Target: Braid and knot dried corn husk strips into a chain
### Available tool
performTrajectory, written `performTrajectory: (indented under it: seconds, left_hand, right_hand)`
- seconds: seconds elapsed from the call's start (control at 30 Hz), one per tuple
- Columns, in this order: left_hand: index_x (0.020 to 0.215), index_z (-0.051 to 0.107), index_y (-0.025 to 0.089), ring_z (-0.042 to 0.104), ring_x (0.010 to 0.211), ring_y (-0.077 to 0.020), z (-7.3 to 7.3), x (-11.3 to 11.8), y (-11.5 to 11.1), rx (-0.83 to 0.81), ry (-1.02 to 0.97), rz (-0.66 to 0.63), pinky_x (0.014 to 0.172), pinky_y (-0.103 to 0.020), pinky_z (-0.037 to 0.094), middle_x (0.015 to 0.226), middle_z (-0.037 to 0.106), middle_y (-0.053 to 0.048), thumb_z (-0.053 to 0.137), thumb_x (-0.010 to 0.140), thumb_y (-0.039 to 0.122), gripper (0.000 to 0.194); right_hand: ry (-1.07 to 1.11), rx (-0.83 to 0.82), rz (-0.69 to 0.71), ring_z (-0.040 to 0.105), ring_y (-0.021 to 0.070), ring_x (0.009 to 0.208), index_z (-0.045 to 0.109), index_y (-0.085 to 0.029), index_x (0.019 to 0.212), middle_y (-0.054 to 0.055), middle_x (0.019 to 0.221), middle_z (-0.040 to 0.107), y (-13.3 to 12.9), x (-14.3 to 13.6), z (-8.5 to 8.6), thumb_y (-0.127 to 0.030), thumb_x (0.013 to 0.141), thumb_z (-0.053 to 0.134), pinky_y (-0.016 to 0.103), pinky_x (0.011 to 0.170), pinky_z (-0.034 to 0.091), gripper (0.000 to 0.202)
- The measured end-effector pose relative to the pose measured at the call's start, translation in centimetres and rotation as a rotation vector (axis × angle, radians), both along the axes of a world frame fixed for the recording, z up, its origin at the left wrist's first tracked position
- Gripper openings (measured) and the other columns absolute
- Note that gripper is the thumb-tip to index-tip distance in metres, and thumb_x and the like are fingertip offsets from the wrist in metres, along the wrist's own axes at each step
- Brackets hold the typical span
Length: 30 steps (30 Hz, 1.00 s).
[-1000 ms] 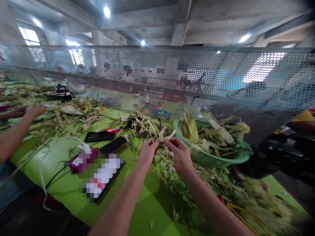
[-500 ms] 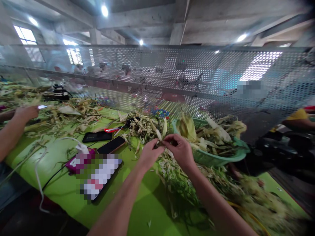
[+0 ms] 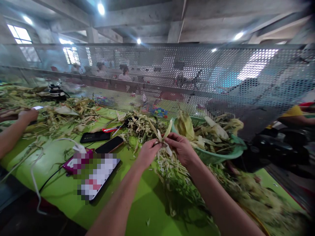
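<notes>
As husk strips (image 3: 168,128) are pinched in the near-closed left hand (image 3: 147,153) and right hand (image 3: 181,148), a pale flap (image 3: 168,150) is newly exposed below; spreading is presumably being advanced.

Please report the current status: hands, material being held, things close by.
Left hand and right hand close together, both pinching pale strips. Upper tips spread apart. Leafy pile below; green basket near right hand.

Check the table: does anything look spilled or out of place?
Loose plant strips lie outside the green basin, looking spilled, though perhaps piled deliberately. A black-screened phone lying among the work clutter also seems out of place.
</notes>
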<state>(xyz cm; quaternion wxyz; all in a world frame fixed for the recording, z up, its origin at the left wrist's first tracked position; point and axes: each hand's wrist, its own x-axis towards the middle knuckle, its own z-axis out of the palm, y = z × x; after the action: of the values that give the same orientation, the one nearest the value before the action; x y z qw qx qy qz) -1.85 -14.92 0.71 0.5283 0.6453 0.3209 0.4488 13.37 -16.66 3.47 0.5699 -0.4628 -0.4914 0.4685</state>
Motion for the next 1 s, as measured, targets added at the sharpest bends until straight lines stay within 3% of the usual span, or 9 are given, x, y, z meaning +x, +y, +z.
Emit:
performTrajectory:
  seconds: [0.2, 0.33, 0.47, 0.57, 0.77, 1.0]
  left_hand:
    - [0.078, 0.07, 0.012, 0.053, 0.07, -0.0148, 0.0, 0.2, -0.1, -0.232, -0.151, -0.094, 0.07, -0.025, 0.04, 0.067, 0.061, -0.001, 0.064, 0.071, 0.039, 0.028]
    - [0.077, 0.067, 0.013, 0.051, 0.063, -0.012, -0.7, 0.4, 0.3, -0.307, -0.181, -0.036, 0.064, -0.023, 0.039, 0.065, 0.059, 0.0, 0.064, 0.07, 0.033, 0.022]
    - [0.083, 0.064, 0.015, 0.049, 0.064, -0.0103, -1.4, 0.4, 1.0, -0.213, -0.14, 0.06, 0.061, -0.021, 0.036, 0.069, 0.057, 0.001, 0.063, 0.071, 0.029, 0.019]
    - [0.083, 0.061, 0.014, 0.049, 0.067, -0.0105, -1.4, 0.4, 1.2, -0.15, -0.101, 0.061, 0.062, -0.022, 0.036, 0.071, 0.057, 0.002, 0.062, 0.071, 0.028, 0.018]
    - [0.07, 0.055, 0.015, 0.04, 0.06, -0.0094, -0.6, -0.1, 1.3, -0.003, 0.191, 0.196, 0.054, -0.022, 0.028, 0.061, 0.047, 0.005, 0.058, 0.068, 0.021, 0.007]
    - [0.071, 0.053, 0.017, 0.04, 0.057, -0.0093, 0.2, -0.3, 0.6, 0.065, 0.38, 0.239, 0.052, -0.022, 0.026, 0.06, 0.049, 0.005, 0.057, 0.071, 0.026, 0.01]
  right_hand:
    - [0.124, 0.078, -0.017, 0.04, 0.0052, 0.048, 0.066, -0.021, 0.076, -0.001, 0.082, 0.068, -0.4, -0.1, 0.6, -0.034, 0.065, 0.079, 0.021, 0.046, 0.031, 0.022]
    - [-0.035, 0.101, 0.026, 0.048, 0.0084, 0.054, 0.07, -0.02, 0.079, 0.001, 0.079, 0.068, -0.5, 0.3, 1.1, -0.04, 0.072, 0.073, 0.023, 0.053, 0.039, 0.022]
    - [-0.289, 0.114, 0.118, 0.054, 0.0124, 0.065, 0.072, -0.019, 0.086, 0.002, 0.078, 0.068, -0.6, 0.6, 1.4, -0.04, 0.072, 0.072, 0.026, 0.062, 0.042, 0.026]
    - [-0.397, 0.157, 0.174, 0.058, 0.0148, 0.073, 0.069, -0.019, 0.09, 0.002, 0.079, 0.068, -0.7, 0.5, 1.7, -0.038, 0.074, 0.07, 0.028, 0.069, 0.044, 0.025]
    - [-0.826, 0.362, 0.059, 0.057, 0.0158, 0.073, 0.067, -0.019, 0.075, 0.003, 0.076, 0.063, -1.2, 0.5, 2.4, -0.031, 0.084, 0.06, 0.029, 0.069, 0.043, 0.017]
    - [-1.081, 0.456, 0.022, 0.057, 0.0166, 0.071, 0.064, -0.019, 0.075, 0.004, 0.076, 0.06, -1.5, 0.6, 2.9, -0.025, 0.088, 0.055, 0.029, 0.065, 0.042, 0.017]
